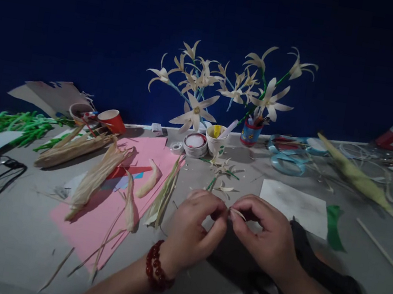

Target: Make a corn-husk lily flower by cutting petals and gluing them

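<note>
Above a grey tabletop (pixel 20 223), a person's left hand (pixel 196 229), its wrist wearing a dark-red beaded bracelet (pixel 158 267), and right hand (pixel 267 238) are meeting, fingers curled, both pinching a small, pale, curved, husk-like strip (pixel 239 214) between them.
</note>
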`<act>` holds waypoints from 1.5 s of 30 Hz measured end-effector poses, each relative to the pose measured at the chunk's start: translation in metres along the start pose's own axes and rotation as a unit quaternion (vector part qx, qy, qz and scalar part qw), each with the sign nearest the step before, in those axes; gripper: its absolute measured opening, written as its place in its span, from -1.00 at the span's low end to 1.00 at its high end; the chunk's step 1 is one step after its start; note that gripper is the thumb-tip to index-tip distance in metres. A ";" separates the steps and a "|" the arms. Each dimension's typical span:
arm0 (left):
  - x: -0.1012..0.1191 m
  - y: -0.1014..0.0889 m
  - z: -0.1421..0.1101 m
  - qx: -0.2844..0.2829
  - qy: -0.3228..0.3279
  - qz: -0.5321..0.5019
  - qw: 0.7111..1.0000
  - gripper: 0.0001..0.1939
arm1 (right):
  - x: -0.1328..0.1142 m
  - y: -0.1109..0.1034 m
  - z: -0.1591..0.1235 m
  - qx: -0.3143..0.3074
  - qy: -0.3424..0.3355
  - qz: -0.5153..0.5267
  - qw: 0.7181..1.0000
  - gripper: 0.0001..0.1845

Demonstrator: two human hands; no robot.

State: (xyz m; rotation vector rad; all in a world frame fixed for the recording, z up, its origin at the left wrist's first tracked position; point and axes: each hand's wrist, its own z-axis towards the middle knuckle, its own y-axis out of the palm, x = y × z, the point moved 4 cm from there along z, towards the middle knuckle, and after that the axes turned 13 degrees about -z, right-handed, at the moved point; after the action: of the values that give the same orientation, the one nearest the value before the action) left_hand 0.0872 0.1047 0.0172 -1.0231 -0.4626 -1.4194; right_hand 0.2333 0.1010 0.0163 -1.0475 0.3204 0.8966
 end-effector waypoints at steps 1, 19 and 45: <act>0.001 0.000 0.000 0.001 0.004 0.003 1.000 -0.83 | -0.001 0.000 0.000 0.000 0.002 -0.004 1.000 -0.84; 0.003 -0.004 -0.001 0.022 0.011 0.021 0.999 -0.81 | -0.004 0.000 0.001 -0.019 0.000 0.005 1.000 -0.90; -0.021 0.003 0.001 -0.058 -0.335 -0.332 0.880 -0.82 | 0.020 0.002 0.004 -0.200 0.206 0.336 0.897 -0.85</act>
State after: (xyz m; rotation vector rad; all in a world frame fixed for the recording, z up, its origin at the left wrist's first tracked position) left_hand 0.0874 0.1175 -0.0004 -1.5469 -1.3534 -1.6662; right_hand 0.2435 0.1147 0.0045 -1.5538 0.9223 1.3931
